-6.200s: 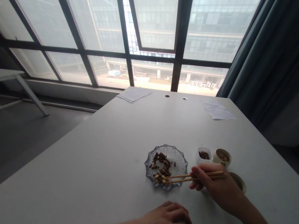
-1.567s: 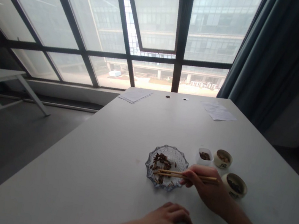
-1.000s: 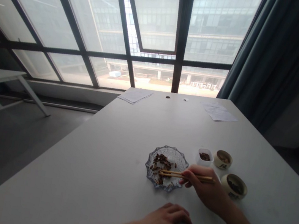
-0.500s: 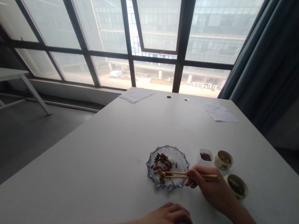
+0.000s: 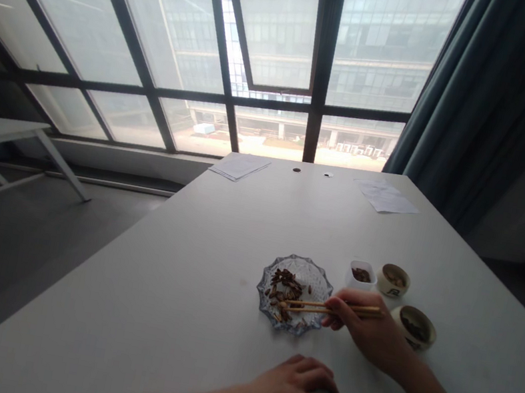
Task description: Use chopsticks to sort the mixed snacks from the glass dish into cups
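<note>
My right hand [image 5: 361,329] is closed around a pair of wooden chopsticks [image 5: 318,308]. Their tips are in a scalloped clear glass dish [image 5: 316,280], among a heap of small dark brown pieces [image 5: 286,282]; at the tips is a lighter piece, and I cannot tell whether it is pinched. My left hand [image 5: 294,392] rests on the table below the dish, fingers loosely bent and slightly apart, with nothing visible in it; its underside is hidden. A small white square tub [image 5: 362,267] with dark pieces stands just beyond my right hand.
Two round cream bowls stand at the right, one bowl [image 5: 395,271] beside the tub, the other bowl [image 5: 430,334] partly behind my right hand. Paper sheets [image 5: 240,167] and more paper [image 5: 387,198] lie at the far end of the white table [image 5: 170,261]. Windows and a dark curtain [image 5: 485,114] stand beyond.
My right hand and the chopsticks have shifted very slightly to the left, the tips staying among the brown pieces. My left hand has not moved.
</note>
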